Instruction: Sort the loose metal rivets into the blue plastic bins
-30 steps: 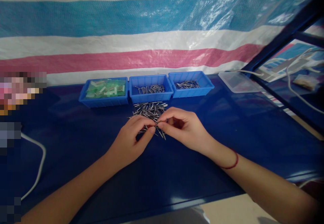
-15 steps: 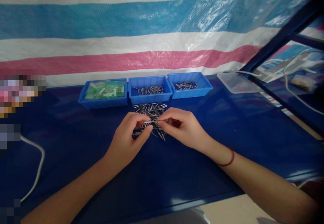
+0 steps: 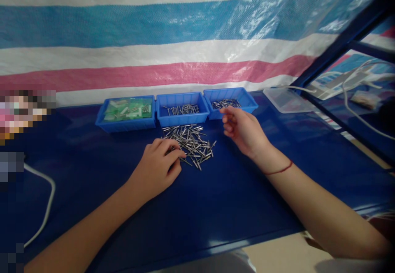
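Note:
A loose pile of small metal pins [image 3: 193, 141] lies on the dark blue table [image 3: 216, 211] in front of three blue bins. My left hand [image 3: 159, 164] rests at the pile's left edge, fingers curled and pinched on a pin. My right hand [image 3: 243, 131] hovers at the front edge of the right bin [image 3: 248, 100], which holds more pins. Its fingers are curled together, and what they hold is too small to make out. The middle bin [image 3: 182, 120] also holds pins. The left bin [image 3: 126, 125] holds green and white parts.
A striped blue, white and pink tarp [image 3: 185, 38] hangs right behind the bins. A clear plastic tray [image 3: 286, 100] sits to the right of the bins, beside a slanting blue frame bar [image 3: 336, 49]. A white cable [image 3: 47, 201] loops at the table's left.
My hands were pinched together over the pile. The right hand has since moved away up and right to the right bin, while the left hand has dropped onto the pile's left edge.

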`<move>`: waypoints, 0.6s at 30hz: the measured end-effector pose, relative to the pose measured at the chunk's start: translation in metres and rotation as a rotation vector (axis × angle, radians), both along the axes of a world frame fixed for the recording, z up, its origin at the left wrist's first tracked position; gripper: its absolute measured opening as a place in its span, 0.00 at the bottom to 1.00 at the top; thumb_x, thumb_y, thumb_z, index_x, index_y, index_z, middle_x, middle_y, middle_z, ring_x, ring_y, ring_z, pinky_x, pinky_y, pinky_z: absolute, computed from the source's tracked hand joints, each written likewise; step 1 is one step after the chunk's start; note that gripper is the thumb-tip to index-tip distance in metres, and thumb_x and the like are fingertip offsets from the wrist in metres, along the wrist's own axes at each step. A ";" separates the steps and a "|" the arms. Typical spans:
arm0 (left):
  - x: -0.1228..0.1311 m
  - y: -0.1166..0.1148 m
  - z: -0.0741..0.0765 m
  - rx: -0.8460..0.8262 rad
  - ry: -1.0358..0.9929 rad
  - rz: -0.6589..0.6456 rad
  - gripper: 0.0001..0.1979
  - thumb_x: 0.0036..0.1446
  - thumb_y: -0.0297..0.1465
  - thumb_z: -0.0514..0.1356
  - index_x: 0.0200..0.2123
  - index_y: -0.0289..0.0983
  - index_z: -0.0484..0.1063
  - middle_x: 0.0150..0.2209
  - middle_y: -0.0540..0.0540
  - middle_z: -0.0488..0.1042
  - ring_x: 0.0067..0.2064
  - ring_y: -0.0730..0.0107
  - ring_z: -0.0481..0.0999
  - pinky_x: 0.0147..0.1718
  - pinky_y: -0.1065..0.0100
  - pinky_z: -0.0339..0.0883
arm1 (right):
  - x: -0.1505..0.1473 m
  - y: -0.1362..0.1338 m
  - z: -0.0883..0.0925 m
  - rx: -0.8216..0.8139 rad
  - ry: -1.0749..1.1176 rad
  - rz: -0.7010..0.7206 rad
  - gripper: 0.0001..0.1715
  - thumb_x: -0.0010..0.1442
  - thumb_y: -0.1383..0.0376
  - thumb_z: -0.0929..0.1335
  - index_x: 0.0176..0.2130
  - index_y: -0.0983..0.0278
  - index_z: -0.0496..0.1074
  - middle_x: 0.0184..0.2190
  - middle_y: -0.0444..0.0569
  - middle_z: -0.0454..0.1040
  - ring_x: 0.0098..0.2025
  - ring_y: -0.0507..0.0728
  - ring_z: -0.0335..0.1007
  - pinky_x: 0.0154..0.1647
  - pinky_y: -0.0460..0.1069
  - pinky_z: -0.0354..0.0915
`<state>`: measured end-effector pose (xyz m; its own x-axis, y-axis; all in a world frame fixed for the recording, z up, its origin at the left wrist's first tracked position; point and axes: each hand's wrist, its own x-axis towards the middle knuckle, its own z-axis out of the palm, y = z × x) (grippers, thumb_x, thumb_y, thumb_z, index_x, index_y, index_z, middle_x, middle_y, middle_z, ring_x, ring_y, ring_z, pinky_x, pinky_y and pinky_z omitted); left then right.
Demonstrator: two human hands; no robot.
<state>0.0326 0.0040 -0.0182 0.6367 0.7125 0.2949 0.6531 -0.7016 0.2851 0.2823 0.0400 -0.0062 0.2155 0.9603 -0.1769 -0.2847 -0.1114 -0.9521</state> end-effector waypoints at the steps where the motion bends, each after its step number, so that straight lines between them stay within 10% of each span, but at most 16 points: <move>1: 0.000 0.000 0.000 0.023 0.022 -0.008 0.10 0.59 0.26 0.56 0.41 0.40 0.75 0.46 0.44 0.72 0.47 0.58 0.67 0.43 0.58 0.60 | -0.004 -0.002 -0.001 0.003 -0.012 0.040 0.13 0.52 0.57 0.70 0.33 0.65 0.72 0.23 0.40 0.63 0.18 0.45 0.52 0.15 0.43 0.47; 10: 0.003 0.002 0.003 0.115 0.104 -0.033 0.07 0.63 0.30 0.56 0.38 0.40 0.74 0.43 0.46 0.75 0.43 0.61 0.68 0.38 0.61 0.56 | -0.023 -0.018 -0.005 0.106 -0.273 0.256 0.12 0.55 0.59 0.67 0.31 0.66 0.74 0.21 0.41 0.66 0.19 0.46 0.54 0.17 0.43 0.48; 18: 0.005 0.000 0.008 -0.061 -0.213 0.085 0.06 0.65 0.32 0.54 0.39 0.40 0.70 0.38 0.47 0.74 0.42 0.65 0.70 0.41 0.63 0.61 | -0.040 -0.037 -0.004 0.314 -0.499 0.491 0.07 0.54 0.64 0.69 0.35 0.64 0.74 0.25 0.43 0.71 0.24 0.49 0.62 0.24 0.45 0.59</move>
